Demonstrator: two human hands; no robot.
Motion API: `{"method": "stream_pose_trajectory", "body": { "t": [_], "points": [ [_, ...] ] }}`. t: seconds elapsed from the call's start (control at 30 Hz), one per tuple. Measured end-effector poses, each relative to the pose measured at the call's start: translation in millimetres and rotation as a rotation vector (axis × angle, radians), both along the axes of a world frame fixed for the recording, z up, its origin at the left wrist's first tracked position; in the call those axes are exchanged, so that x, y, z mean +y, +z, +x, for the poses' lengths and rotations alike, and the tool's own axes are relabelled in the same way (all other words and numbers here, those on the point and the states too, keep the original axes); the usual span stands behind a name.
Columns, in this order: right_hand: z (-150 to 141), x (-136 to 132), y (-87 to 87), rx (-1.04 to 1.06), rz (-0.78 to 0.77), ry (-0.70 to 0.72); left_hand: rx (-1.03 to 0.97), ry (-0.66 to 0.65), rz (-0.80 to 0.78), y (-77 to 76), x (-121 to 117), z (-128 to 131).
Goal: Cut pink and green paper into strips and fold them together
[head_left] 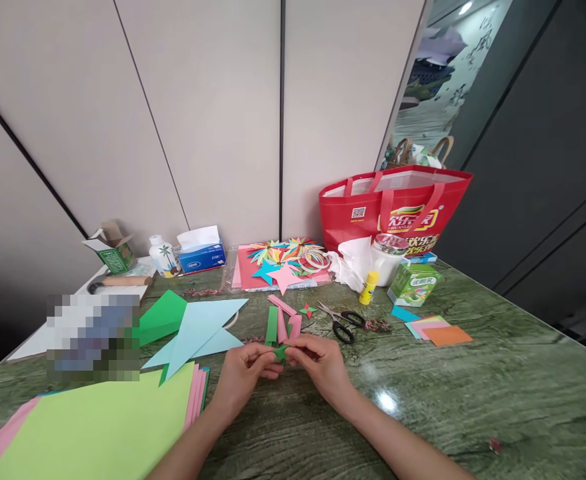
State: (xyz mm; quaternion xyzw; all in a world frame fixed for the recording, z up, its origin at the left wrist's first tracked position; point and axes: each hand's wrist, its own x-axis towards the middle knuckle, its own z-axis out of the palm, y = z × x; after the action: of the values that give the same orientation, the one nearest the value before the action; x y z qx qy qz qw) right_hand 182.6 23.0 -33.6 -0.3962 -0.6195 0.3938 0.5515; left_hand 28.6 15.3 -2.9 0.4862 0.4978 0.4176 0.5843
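Item: small green paper piece (281, 353), lower centre of the frame, pinched between both hands. Left hand (245, 375): thumb and fingers closed on its left side. Right hand (323, 365): likewise, right side. Advised handling: align edges before creasing, press from the middle outward, grip lightly against crumpling. Adjacent, centre: green strip (271, 325), pink strips (281, 324); right of them, black-handled scissors (343, 331), blades partly open.

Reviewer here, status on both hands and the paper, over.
Both hands pinching small green paper piece. Pink strips just beyond. Scissors open, untouched.
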Motion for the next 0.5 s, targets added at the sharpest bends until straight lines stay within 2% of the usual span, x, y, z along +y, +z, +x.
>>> {"method": "stream_pose_trajectory", "body": {
  "t": [0.37,0.5],
  "points": [
    [0.9,-2.8,4.5,0.042,-0.093,0.003,0.007,-0.085,0.024,-0.6,0.6,-2.7],
    [0.2,-5.2,7.3,0.009,-0.125,0.02,0.019,-0.071,0.019,-1.3,-0.1,-2.8]
  ]
}}
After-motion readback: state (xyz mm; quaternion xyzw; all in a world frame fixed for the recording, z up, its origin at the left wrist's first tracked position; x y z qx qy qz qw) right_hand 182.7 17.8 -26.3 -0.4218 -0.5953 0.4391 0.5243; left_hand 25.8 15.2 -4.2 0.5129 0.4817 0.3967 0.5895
